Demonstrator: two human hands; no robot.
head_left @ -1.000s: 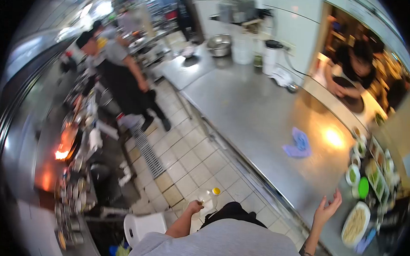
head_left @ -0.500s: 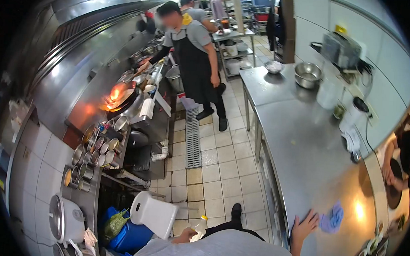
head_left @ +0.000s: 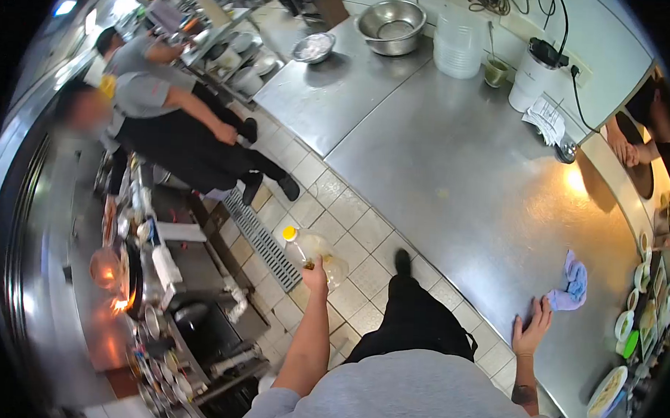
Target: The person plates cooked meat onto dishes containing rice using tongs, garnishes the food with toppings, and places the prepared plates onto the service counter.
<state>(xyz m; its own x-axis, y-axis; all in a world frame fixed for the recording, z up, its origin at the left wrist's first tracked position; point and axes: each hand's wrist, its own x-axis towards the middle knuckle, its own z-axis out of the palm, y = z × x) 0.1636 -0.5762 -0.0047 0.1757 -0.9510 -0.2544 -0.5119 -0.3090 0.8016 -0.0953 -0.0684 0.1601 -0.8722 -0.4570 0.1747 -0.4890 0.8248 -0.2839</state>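
Observation:
My left hand [head_left: 316, 275] is closed on a clear plastic bottle [head_left: 324, 255] with a yellow cap, held over the tiled floor. The bottle tilts, its cap toward the upper left. On the near right part of the steel counter [head_left: 427, 161] rests my right hand [head_left: 532, 328], its fingers apart and nothing in it. Just beyond those fingertips lies a crumpled blue-purple cloth [head_left: 572, 283].
A co-worker in a black apron [head_left: 166, 138] stands by the stove, where a flame [head_left: 121, 303] burns; another person [head_left: 144, 51] is behind. A metal bowl [head_left: 391, 28] sits on the counter's far end. Small dishes [head_left: 624, 324] line the right. A floor drain [head_left: 262, 239] runs beside the stove.
The bottle has been raised forward in my left hand. My right hand came down onto the counter and still lies there, near the cloth. The view has swung left, then back right.

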